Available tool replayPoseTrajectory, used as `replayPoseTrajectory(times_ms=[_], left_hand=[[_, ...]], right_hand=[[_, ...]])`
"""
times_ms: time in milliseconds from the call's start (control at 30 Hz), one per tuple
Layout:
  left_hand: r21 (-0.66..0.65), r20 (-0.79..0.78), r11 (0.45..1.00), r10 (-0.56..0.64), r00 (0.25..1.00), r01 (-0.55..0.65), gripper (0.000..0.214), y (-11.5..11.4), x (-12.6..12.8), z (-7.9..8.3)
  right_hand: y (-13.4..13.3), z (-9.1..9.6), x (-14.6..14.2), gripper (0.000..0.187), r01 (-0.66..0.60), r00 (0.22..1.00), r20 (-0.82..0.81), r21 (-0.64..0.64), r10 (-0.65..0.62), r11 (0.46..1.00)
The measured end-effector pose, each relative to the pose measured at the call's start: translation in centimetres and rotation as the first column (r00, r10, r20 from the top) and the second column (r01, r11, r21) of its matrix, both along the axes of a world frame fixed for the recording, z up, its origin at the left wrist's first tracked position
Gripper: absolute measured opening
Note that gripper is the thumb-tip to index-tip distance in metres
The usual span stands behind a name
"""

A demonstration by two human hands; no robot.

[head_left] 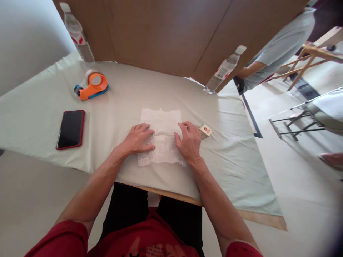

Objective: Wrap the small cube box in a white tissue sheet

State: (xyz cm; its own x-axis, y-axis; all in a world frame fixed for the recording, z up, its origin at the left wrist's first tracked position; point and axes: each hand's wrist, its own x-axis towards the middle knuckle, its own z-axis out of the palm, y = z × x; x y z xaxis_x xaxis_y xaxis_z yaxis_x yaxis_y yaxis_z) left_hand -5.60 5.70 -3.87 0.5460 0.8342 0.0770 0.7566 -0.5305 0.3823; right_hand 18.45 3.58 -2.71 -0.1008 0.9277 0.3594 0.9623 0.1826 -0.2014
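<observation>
A sheet of clear bubble wrap lies on the cloth-covered table in front of me. Its upper part looks white and smoother, perhaps a paper layer, though I cannot tell. My left hand rests on the left edge of the sheet with fingers spread. On the opposite edge lies my right hand, its fingers apart and slightly bent, touching the wrap. Just beyond my right hand sits a small cream-coloured box with a red mark, partly hidden by that hand.
An orange tape dispenser and a red-cased phone lie on the left. Two water bottles stand against a cardboard panel at the back. Beyond the panel on the right, a person is partly visible.
</observation>
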Motion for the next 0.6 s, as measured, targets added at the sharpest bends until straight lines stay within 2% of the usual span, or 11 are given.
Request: replayPoseTrajectory(times_ms=[67,133,200,267,367,500,600], left_hand=[[-0.016,-0.01,1.0,-0.014,1.0,0.014,0.063,0.1,-0.3,-0.1],[-0.032,-0.035,0.999,-0.024,0.999,0.023,0.072,0.1,-0.5,-0.1],[-0.059,-0.079,0.998,-0.037,0.996,0.033,0.085,0.2,-0.7,0.0],[-0.089,-0.121,0.995,-0.056,0.991,0.045,0.096,0.2,-0.8,0.1],[-0.109,-0.15,0.992,-0.072,0.986,0.056,0.104,0.2,-0.8,0.2],[-0.113,-0.159,0.992,-0.079,0.984,0.062,0.106,0.2,-0.8,0.2],[-0.116,-0.155,0.991,-0.085,0.984,0.067,0.105,0.2,-0.8,0.3]], right_hand=[[-0.5,0.0,-0.8,0.047,-0.135,0.99,0.032,-0.001,0.135,0.991],[-0.7,-0.4,-1.5,0.056,-0.284,0.955,0.058,-0.115,0.292,0.952],[-0.7,-1.0,-1.8,0.067,-0.365,0.919,0.058,-0.245,0.39,0.898],[-0.7,-1.5,-1.4,0.076,-0.383,0.907,0.057,-0.307,0.418,0.871],[-0.9,-1.8,0.2,0.083,-0.391,0.898,0.073,-0.324,0.435,0.861],[-1.8,-2.0,2.5,0.08,-0.384,0.896,0.097,-0.32,0.433,0.866],[-2.8,-2.0,3.8,0.071,-0.361,0.913,0.095,-0.264,0.396,0.895]])
